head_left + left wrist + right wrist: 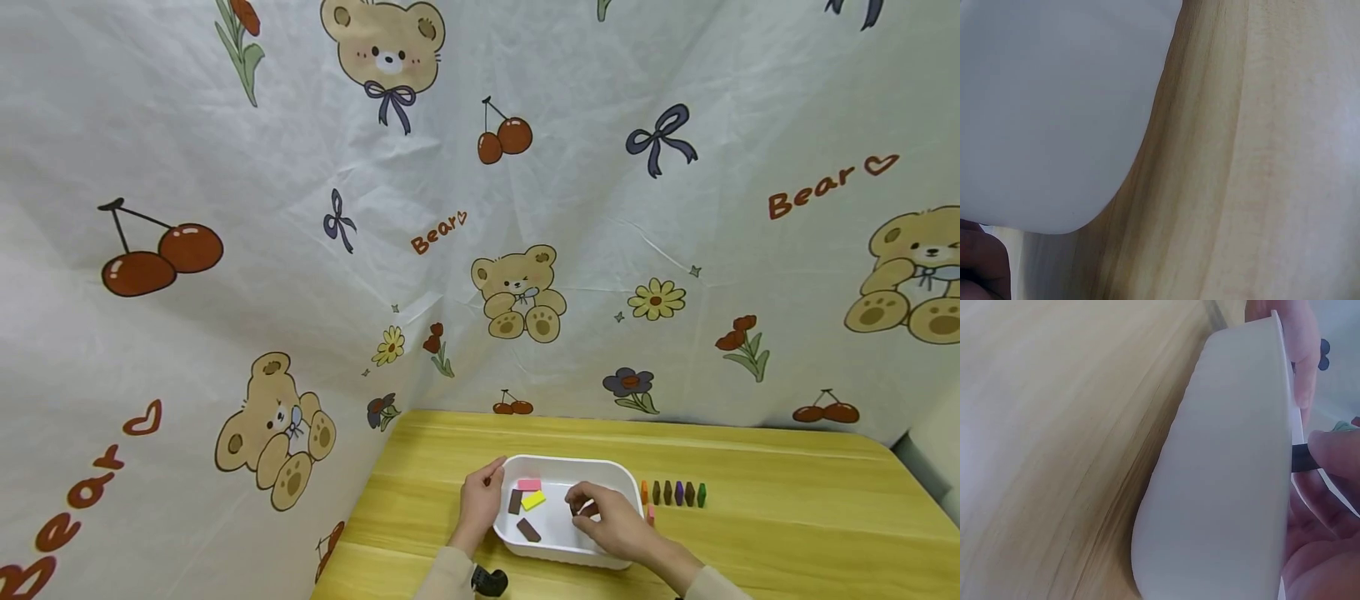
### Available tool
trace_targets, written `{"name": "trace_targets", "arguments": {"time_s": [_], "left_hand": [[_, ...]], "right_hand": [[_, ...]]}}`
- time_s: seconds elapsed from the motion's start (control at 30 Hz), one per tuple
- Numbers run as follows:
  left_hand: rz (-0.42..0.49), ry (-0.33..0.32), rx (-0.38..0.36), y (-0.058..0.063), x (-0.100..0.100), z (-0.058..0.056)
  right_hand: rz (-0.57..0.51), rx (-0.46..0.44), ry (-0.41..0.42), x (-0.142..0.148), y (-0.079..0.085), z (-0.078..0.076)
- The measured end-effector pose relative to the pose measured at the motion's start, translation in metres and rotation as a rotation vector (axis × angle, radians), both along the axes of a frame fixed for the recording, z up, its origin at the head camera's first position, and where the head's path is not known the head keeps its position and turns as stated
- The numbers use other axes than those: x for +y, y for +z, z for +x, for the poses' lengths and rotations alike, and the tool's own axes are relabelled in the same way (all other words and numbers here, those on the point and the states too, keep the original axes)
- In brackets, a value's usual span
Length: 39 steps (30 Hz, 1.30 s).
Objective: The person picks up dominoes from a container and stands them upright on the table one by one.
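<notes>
A white plastic tray (pixel 558 560) stands on the table. My left hand (pixel 480 504) grips its left rim near the far corner. Over the right half of the tray, my right hand (pixel 611 525) pinches a dark domino block (pixel 1304 458) between thumb and fingers, just above the rim in the right wrist view. Inside the tray lie a pink domino (pixel 529 485), a yellow domino (pixel 533 501) and two dark brown dominoes, one upper (pixel 515 502) and one lower (pixel 528 530). The left wrist view shows mostly the tray's outer wall (pixel 1060 119), with curled fingers at its lower left.
Right of the tray, a row of upright dominoes holds orange (pixel 644 492), brown, purple (pixel 679 493) and green (pixel 702 495) pieces. A pink domino (pixel 651 516) stands close to the tray's right wall. Printed cloth (pixel 570 208) hangs behind and left of the wooden table (pixel 787 517).
</notes>
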<state>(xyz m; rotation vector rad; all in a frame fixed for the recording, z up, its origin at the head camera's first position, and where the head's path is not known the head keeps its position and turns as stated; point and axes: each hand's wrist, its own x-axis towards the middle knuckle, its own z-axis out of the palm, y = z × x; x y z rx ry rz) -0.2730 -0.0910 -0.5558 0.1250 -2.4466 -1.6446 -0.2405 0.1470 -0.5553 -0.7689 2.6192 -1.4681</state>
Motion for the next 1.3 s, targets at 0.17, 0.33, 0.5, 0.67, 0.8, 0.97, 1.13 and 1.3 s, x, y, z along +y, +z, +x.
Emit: {"name": "trace_targets", "arguments": {"time_s": [0.17,0.33,0.5,0.67,0.8,0.97,1.13,1.3], "left_hand": [[-0.006,-0.014,-0.014,0.007,0.000,0.005],[-0.005,0.000,-0.012,0.007,0.001,0.004],[-0.014,0.022,-0.008,0.002,0.002,0.000],[-0.006,0.024,-0.004,-0.003,0.002,-0.003],[-0.030,0.033,-0.005,-0.009,0.002,-0.005],[-0.018,0.020,-0.014,0.002,0.002,0.002],[-0.011,0.004,-0.021,0.013,0.003,0.007],[-0.024,0.002,-0.018,0.012,0.002,0.007]], "right_hand": [[-0.034,-0.002,0.010,0.005,0.005,0.007],[-0.013,-0.012,-0.004,0.010,0.003,0.009],[-0.016,-0.036,-0.028,0.018,-0.002,0.011],[-0.017,-0.046,-0.082,0.024,-0.006,0.014],[-0.025,-0.069,-0.104,0.028,-0.009,0.016],[-0.045,-0.045,-0.104,0.030,-0.010,0.018],[-0.056,-0.036,-0.111,0.037,-0.009,0.021],[-0.050,-0.069,-0.136,0.045,-0.005,0.025]]}}
